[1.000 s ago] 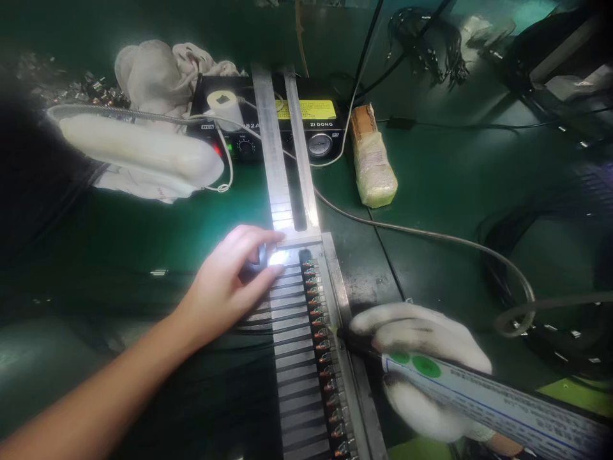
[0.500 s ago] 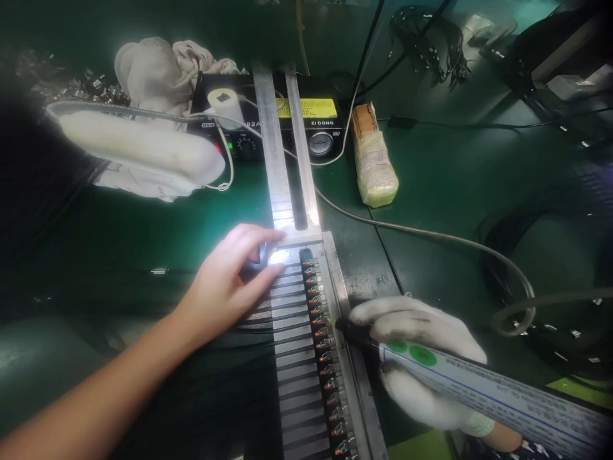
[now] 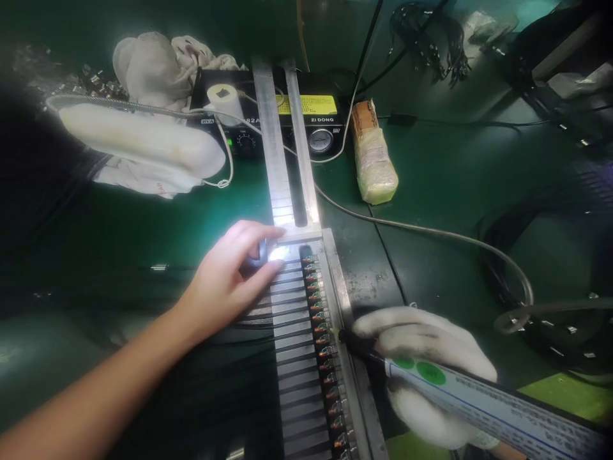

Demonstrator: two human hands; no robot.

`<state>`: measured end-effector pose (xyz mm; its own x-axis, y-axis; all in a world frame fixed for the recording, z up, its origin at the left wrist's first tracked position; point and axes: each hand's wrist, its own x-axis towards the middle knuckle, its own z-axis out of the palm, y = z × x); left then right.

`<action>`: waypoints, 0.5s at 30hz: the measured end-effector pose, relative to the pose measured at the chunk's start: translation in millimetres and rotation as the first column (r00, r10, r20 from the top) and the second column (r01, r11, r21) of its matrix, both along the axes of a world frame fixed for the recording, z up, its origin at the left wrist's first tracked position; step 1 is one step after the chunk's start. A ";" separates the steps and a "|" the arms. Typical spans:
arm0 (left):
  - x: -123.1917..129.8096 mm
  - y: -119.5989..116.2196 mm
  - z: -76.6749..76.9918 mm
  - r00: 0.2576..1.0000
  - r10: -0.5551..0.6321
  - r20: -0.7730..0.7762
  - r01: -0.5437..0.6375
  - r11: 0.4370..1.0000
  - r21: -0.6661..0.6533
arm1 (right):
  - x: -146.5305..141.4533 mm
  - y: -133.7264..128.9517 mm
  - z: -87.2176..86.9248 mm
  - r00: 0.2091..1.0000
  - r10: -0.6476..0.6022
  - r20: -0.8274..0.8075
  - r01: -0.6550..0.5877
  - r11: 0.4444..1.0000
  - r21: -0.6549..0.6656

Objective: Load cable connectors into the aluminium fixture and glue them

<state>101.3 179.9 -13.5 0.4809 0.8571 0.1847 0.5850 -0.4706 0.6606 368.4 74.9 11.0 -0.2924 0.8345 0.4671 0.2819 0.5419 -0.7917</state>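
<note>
My bare left hand (image 3: 227,275) grips the left edge of a long metal jig (image 3: 294,377) near its upper end, thumb and index finger apart on its surface. Black cables lie side by side across this jig, their stripped ends with small coppery wires and metal connectors (image 3: 322,338) lined up along the right side. In a white glove, my right hand (image 3: 426,345) is wrapped round a labelled glue syringe (image 3: 479,396) with green dots and a black front end. Its thin tip points left at the row of connectors; whether it touches them I cannot tell.
Behind the jig stands a black dispenser box (image 3: 244,137) with a gauge. A white elongated object (image 3: 143,140) and crumpled cloth (image 3: 148,70) lie left of it. A wrapped block (image 3: 376,160) sits to the right. A clear hose (image 3: 431,233) curves across the green table.
My right hand and the syringe have shifted slightly down and right in view, the tip lower along the connector row. My left hand has stayed at the jig's edge.
</note>
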 end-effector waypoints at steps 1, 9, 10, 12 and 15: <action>0.0 0.2 -0.1 1.000 0.000 0.000 0.000 1.000 0.001 | 0.3 0.7 -0.6 1.000 0.004 -0.003 -0.004 1.000 -0.003; 0.3 1.0 0.4 1.000 -0.001 -0.008 0.001 1.000 0.020 | 0.1 2.8 -2.4 1.000 0.015 -0.027 -0.015 1.000 -0.015; 0.5 1.0 0.3 1.000 0.000 -0.009 0.000 1.000 0.021 | -0.3 2.6 -2.0 1.000 0.011 -0.028 -0.011 1.000 -0.015; 0.7 0.9 0.4 1.000 -0.001 -0.015 0.001 1.000 0.025 | -0.9 1.8 -1.0 0.999 -0.002 -0.032 0.001 1.000 -0.012; 0.9 0.6 1.2 1.000 0.004 -0.028 -0.003 1.000 0.022 | -1.0 1.0 -0.3 0.999 -0.004 -0.032 0.004 1.000 -0.012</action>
